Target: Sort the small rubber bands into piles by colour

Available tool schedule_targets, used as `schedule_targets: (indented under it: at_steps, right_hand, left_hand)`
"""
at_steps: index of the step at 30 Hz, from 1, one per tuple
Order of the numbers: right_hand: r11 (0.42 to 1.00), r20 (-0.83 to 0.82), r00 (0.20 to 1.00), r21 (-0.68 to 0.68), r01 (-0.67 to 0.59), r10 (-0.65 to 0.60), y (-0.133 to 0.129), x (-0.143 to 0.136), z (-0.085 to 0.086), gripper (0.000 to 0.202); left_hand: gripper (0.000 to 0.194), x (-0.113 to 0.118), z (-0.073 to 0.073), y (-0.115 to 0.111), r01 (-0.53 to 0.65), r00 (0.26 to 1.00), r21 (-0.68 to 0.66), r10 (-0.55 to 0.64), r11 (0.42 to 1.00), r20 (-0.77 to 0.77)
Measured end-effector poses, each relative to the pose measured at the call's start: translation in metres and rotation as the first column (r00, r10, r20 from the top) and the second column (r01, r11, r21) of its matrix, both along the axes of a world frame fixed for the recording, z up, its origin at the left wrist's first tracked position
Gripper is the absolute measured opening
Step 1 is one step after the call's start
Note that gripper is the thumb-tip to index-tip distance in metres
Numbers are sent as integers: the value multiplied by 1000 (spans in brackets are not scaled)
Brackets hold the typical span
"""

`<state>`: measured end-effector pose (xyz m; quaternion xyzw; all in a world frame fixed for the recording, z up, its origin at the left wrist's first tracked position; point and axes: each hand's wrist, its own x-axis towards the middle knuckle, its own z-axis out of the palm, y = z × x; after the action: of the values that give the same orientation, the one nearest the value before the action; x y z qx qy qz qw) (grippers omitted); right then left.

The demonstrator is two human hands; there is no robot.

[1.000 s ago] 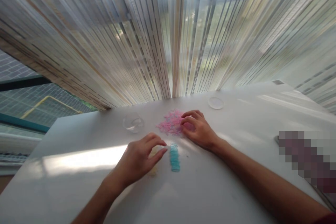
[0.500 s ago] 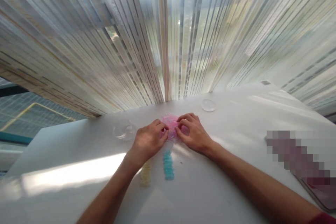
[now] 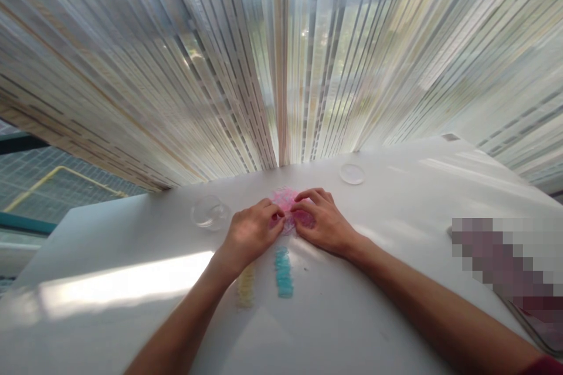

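A pink, shiny, crinkled bundle (image 3: 285,197) lies on the white table between my hands. My left hand (image 3: 259,225) pinches its left side with the fingertips. On the right side, my right hand (image 3: 320,220) has its thumb and fingers closed on the same bundle. The fingertips of both hands are close together, and the small part between them is too fine to make out. Just below the hands lies a turquoise crinkled strip (image 3: 284,272). A pale yellow strip (image 3: 245,287) sits beside my left wrist.
A clear round dish (image 3: 210,213) stands left of my hands, and a clear disc (image 3: 352,174) lies behind them to the right. At the right of the white table (image 3: 132,328) is a partly blurred-out, phone-like object (image 3: 545,328). Striped curtains (image 3: 281,70) hang along the back edge.
My right fingers have moved slightly left, closer to my left fingertips, over the pink bundle. The view has shifted a little; the strips and clear pieces lie as before.
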<state>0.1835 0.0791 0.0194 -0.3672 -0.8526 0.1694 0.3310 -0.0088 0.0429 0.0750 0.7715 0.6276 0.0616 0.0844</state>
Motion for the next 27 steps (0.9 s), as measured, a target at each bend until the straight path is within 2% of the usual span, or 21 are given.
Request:
schedule_targets:
  at_steps: [14,27]
  right_hand:
    - [1000,11,1000,-12,20,-19,3,-2,0,7]
    - [1000,10,1000,-30,5,-5,2,-3,3,7]
  left_hand:
    - [16,-12,7,4,25,990,-23,-22,999,137]
    - [19,-14,8,7,14,990,-16,-11,1000,137]
